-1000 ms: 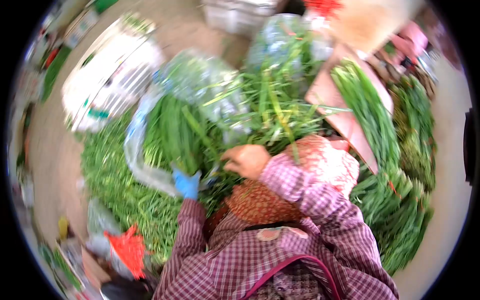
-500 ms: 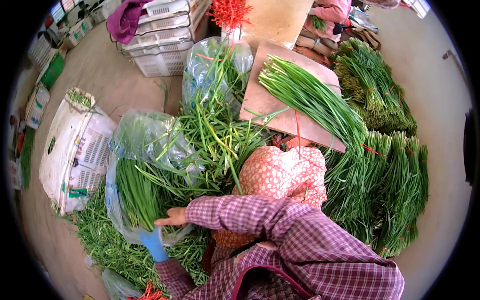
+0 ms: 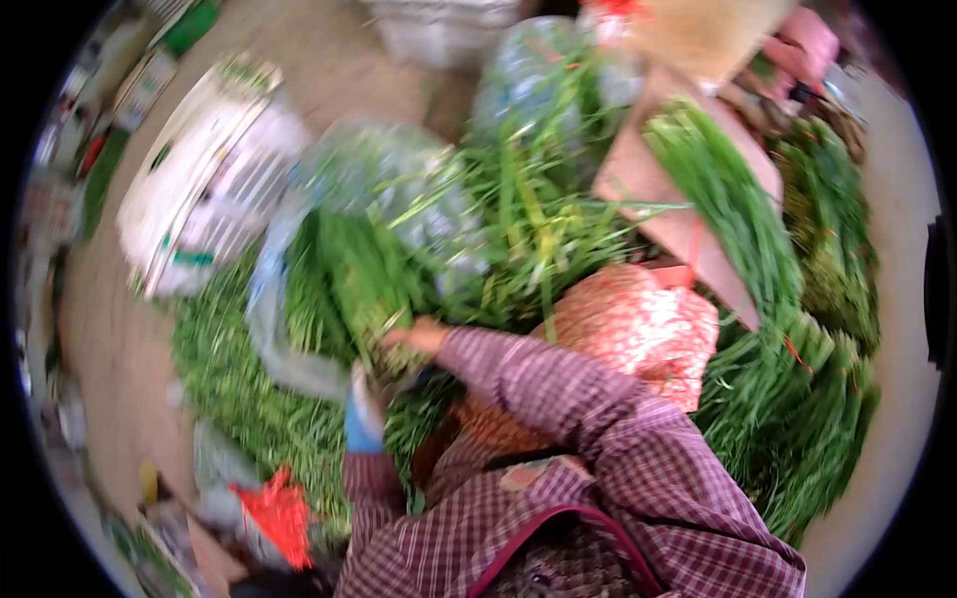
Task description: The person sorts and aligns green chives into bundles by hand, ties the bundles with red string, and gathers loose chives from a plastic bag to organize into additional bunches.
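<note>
Inside an open clear plastic bag (image 3: 284, 349) lies a bunch of garlic chives (image 3: 349, 269), leaves pointing away from me. My right hand (image 3: 424, 339), bare, is closed around the bunch near its pale cut ends. My left hand (image 3: 365, 404), with blue covering at the wrist, grips the same ends from below; motion blur smears its fingers. Another pile of chives (image 3: 713, 164) lies across a pinkish board (image 3: 633, 179) at the upper right. Loose, partly yellowed leaves (image 3: 538, 234) heap up between bag and board.
Tied chive bundles (image 3: 788, 419) are stacked at right. A white sack (image 3: 189, 189) stands at left above scattered green leaves (image 3: 239, 349). Red ties (image 3: 279, 513) lie at lower left. A patterned cloth (image 3: 628, 329) covers my lap. Another person's pink sleeve (image 3: 802, 45) shows at upper right.
The view has swung left and down, so things sit further right and higher. Both hands now grasp the cut ends of the chives, which have lifted and tilted slightly.
</note>
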Demonstrator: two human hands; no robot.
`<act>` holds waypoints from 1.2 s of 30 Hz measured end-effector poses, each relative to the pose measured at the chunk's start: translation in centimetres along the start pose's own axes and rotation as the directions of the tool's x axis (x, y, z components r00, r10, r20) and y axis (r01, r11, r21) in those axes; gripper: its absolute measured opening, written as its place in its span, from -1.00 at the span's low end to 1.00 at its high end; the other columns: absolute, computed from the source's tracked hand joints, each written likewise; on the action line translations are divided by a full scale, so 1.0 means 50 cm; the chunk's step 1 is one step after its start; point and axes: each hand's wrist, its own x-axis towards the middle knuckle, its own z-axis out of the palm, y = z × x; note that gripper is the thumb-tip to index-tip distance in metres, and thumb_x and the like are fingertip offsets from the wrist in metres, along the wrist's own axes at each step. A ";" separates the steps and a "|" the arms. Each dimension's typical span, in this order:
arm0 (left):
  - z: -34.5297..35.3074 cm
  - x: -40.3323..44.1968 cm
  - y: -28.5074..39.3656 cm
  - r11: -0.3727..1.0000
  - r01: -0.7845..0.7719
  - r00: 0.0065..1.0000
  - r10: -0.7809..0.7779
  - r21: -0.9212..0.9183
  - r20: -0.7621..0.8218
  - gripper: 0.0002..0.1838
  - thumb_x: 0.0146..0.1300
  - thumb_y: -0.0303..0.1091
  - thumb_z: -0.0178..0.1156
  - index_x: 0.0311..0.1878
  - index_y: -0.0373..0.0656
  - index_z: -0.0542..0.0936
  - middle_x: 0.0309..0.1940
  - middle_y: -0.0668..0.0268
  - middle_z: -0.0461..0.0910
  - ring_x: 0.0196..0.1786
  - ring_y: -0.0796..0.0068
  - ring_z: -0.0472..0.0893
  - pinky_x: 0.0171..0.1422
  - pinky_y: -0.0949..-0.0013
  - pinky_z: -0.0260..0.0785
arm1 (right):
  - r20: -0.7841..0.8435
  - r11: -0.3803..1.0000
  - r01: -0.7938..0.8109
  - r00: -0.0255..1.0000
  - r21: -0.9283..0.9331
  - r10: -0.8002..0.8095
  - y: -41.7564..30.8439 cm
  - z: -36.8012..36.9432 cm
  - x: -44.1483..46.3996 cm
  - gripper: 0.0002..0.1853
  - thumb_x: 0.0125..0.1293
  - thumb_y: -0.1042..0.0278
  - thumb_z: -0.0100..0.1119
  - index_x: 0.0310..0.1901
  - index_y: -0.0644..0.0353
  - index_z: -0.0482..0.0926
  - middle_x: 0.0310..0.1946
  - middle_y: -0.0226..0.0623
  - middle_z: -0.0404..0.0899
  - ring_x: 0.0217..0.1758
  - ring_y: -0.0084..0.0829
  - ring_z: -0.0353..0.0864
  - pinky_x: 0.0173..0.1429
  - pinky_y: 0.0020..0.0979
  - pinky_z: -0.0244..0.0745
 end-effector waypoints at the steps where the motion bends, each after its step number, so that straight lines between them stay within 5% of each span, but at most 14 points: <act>1: -0.011 0.022 -0.027 0.987 0.058 0.989 -0.036 -0.151 0.145 -0.11 0.30 0.36 -0.17 0.50 -0.06 -0.03 0.44 0.04 0.06 0.43 0.04 0.16 0.43 -0.15 0.08 | -0.048 0.999 -0.031 0.998 -0.014 0.031 -0.007 0.005 -0.003 0.13 -0.04 -0.21 0.32 0.38 0.50 0.07 0.44 0.23 -0.07 0.48 0.04 0.04 0.45 -0.09 0.16; 2: -0.020 0.045 -0.054 0.949 0.154 0.955 -0.071 -0.276 0.288 -0.05 0.25 0.42 -0.15 0.51 -0.02 -0.08 0.46 0.00 0.00 0.46 -0.05 0.09 0.45 -0.21 0.03 | -0.177 0.992 -0.090 0.981 -0.084 0.074 -0.002 0.012 0.006 0.14 -0.02 -0.20 0.32 0.40 0.45 0.02 0.46 0.22 -0.13 0.50 0.03 0.01 0.47 -0.05 0.11; 4: 0.062 0.039 0.001 0.935 0.175 0.967 -0.104 -0.307 0.234 -0.04 0.22 0.41 -0.08 0.50 0.01 -0.08 0.46 -0.03 -0.04 0.49 -0.05 0.03 0.48 -0.27 -0.06 | -0.217 0.979 -0.173 0.965 -0.111 0.146 -0.032 0.024 -0.043 0.13 0.08 -0.26 0.25 0.42 0.43 -0.05 0.47 0.25 -0.20 0.53 0.01 -0.10 0.51 0.06 -0.04; 8: 0.084 0.084 -0.015 0.935 0.130 0.962 -0.037 -0.331 0.272 -0.07 0.21 0.35 0.03 0.48 0.05 -0.04 0.45 -0.01 -0.03 0.50 -0.01 0.00 0.47 -0.33 -0.10 | -0.160 0.952 -0.072 0.987 -0.297 0.025 -0.061 0.006 -0.075 0.19 0.08 -0.43 0.18 0.40 0.50 -0.04 0.39 0.32 0.01 0.49 0.08 0.02 0.50 0.05 0.00; 9: 0.090 0.081 -0.010 0.937 0.117 0.966 -0.032 -0.329 0.255 -0.08 0.22 0.33 0.04 0.48 0.05 -0.04 0.44 0.00 0.00 0.49 0.00 0.03 0.47 -0.33 -0.08 | -0.293 0.943 -0.111 0.956 -0.313 0.016 -0.030 0.003 -0.040 0.22 0.05 -0.45 0.19 0.39 0.54 -0.05 0.38 0.34 0.03 0.49 0.09 0.04 0.50 0.00 0.03; 14: 0.089 0.073 -0.008 0.921 0.143 0.983 -0.088 -0.362 0.164 -0.31 0.30 0.03 0.14 0.37 -0.14 0.25 0.23 0.11 0.37 0.24 0.22 0.42 0.34 -0.08 0.29 | -0.371 0.813 -0.135 0.923 -0.567 -0.105 -0.024 -0.010 -0.030 0.10 0.05 -0.45 0.14 0.30 0.52 0.23 0.22 0.26 0.33 0.27 0.03 0.37 0.31 -0.11 0.35; 16: 0.040 0.101 -0.057 0.983 0.044 0.994 -0.026 -0.180 0.102 -0.42 0.29 -0.04 0.15 0.27 -0.16 0.37 0.15 0.17 0.44 0.14 0.29 0.47 0.23 0.00 0.38 | -0.278 0.851 -0.148 0.961 -0.505 0.002 -0.033 -0.030 -0.027 -0.03 0.05 -0.32 0.16 0.21 0.51 0.35 0.17 0.23 0.38 0.21 -0.01 0.42 0.22 -0.11 0.41; 18: 0.051 0.091 -0.039 0.999 -0.044 0.997 0.044 0.015 0.060 -0.53 0.28 -0.11 0.16 0.17 -0.18 0.49 0.07 0.22 0.51 0.04 0.37 0.51 0.13 0.09 0.46 | -0.391 0.888 -0.169 0.920 -0.429 -0.014 -0.040 -0.020 -0.045 -0.03 0.05 -0.28 0.20 0.24 0.52 0.31 0.17 0.20 0.38 0.23 -0.03 0.41 0.25 -0.10 0.38; 20: 0.073 0.081 -0.017 0.952 0.122 0.988 -0.143 -0.282 -0.055 -0.67 0.25 -0.21 0.15 0.01 -0.16 0.58 -0.04 0.30 0.55 -0.08 0.43 0.51 -0.05 0.20 0.50 | -0.425 0.902 -0.157 0.905 -0.402 -0.032 -0.030 -0.022 -0.041 -0.03 0.03 -0.23 0.24 0.26 0.51 0.28 0.23 0.19 0.34 0.27 -0.04 0.37 0.31 -0.09 0.32; 24: 0.030 0.093 -0.023 0.940 0.061 0.996 -0.080 -0.336 -0.043 -0.85 0.19 -0.28 0.20 -0.18 -0.04 0.56 -0.20 0.44 0.55 -0.11 0.46 0.50 0.04 0.19 0.36 | -0.341 0.945 -0.160 0.939 -0.286 0.056 -0.057 -0.021 -0.067 0.01 0.06 -0.16 0.26 0.36 0.48 0.12 0.40 0.21 0.08 0.45 -0.01 0.15 0.47 -0.08 0.12; 25: 0.003 0.115 -0.047 0.942 0.016 0.998 -0.035 -0.335 -0.052 -0.88 0.17 -0.29 0.20 -0.25 -0.04 0.53 -0.27 0.41 0.57 -0.19 0.47 0.54 -0.07 0.24 0.43 | -0.369 0.967 -0.161 0.926 -0.198 0.079 -0.067 -0.016 -0.081 0.01 0.08 -0.13 0.25 0.38 0.48 0.07 0.41 0.21 0.05 0.47 -0.02 0.10 0.49 -0.09 0.07; 28: -0.012 0.088 0.007 0.902 0.078 0.988 -0.126 -0.425 -0.087 -0.90 0.19 -0.28 0.18 -0.25 -0.02 0.52 -0.38 0.37 0.59 -0.39 0.48 0.57 -0.27 0.41 0.49 | -0.405 0.990 -0.121 0.910 -0.070 0.083 -0.059 -0.040 -0.070 0.02 0.14 -0.09 0.23 0.40 0.49 -0.04 0.43 0.20 0.00 0.49 -0.03 0.07 0.50 -0.09 0.06; 33: 0.029 0.059 0.044 0.951 0.118 0.992 -0.127 -0.287 -0.012 -0.58 0.23 -0.16 0.19 0.08 -0.18 0.47 -0.18 0.23 0.56 -0.14 0.34 0.57 0.08 0.16 0.42 | -0.249 0.972 -0.152 0.963 -0.177 0.105 -0.039 -0.037 -0.041 0.23 0.08 -0.38 0.22 0.42 0.51 -0.15 0.43 0.27 -0.07 0.46 0.02 0.11 0.36 -0.09 0.35; 36: 0.041 0.082 0.003 0.941 0.165 0.984 -0.177 -0.296 -0.012 -0.56 0.24 -0.19 0.17 0.11 -0.24 0.46 -0.20 0.20 0.57 -0.16 0.32 0.59 0.04 0.16 0.46 | -0.174 0.991 -0.094 0.982 -0.094 0.076 -0.025 -0.029 -0.029 0.33 0.00 -0.50 0.21 0.42 0.50 -0.22 0.43 0.28 -0.14 0.46 0.06 0.09 0.33 -0.09 0.41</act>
